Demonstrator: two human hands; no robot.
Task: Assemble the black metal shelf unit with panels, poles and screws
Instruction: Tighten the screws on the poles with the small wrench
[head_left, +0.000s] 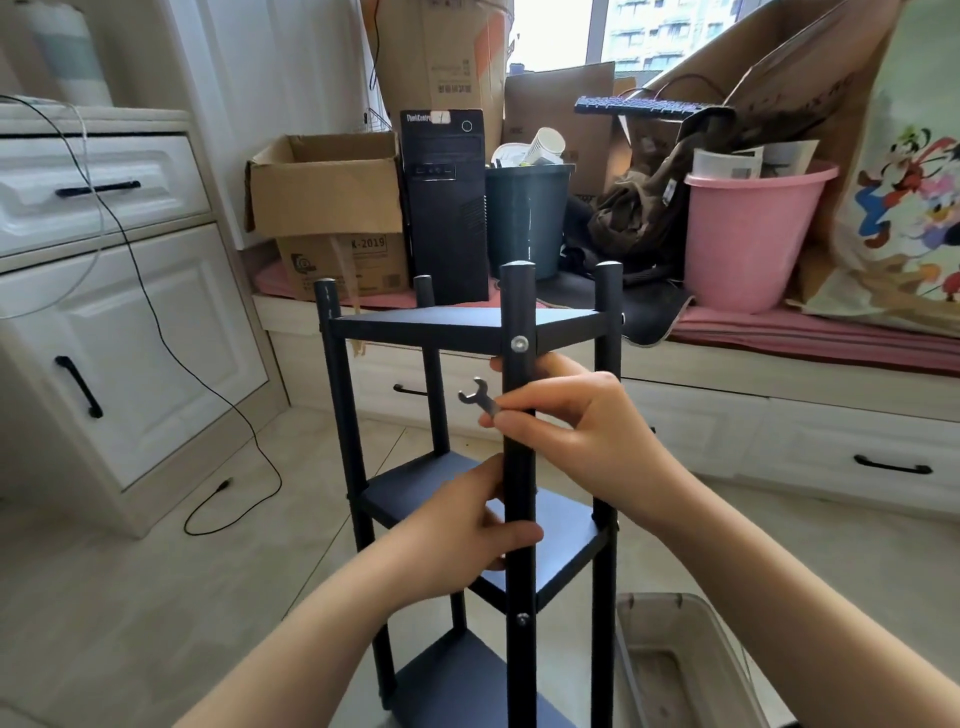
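Head view is looking down at a black shelf unit (467, 467) that is standing upright on the pale tiled floor (156, 597), in front of a low window bench (779, 374) that is carrying a pink mat. Three dark panels are sitting one above another between four upright poles: the top panel (415, 325), the middle panel (431, 493) and the bottom panel (452, 680). The nearest pole (519, 467) is running down the middle of the view, with a silver screw (519, 343) sitting in it at the top panel and a smaller screw (522, 618) lower down, just below the middle panel.

On the bench, an open cardboard box (322, 192), a black computer tower (447, 208), a dark bin (527, 218) and a pink bucket (748, 234) are standing side by side. A white cabinet (104, 312) is standing at the left with a black cable (208, 389) trailing from it to the floor. A clear plastic tub (670, 665) is sitting on the floor just beside the unit's right side.

The left hand (457, 530) is wrapping its curled fingers and thumb around the nearest pole at the level of the middle panel. The right hand (576, 436) is reaching past the same pole above it, pinching a small flat silver wrench (480, 397) between thumb and fingertips, its open end pointing up and left, below the upper screw and not touching it.
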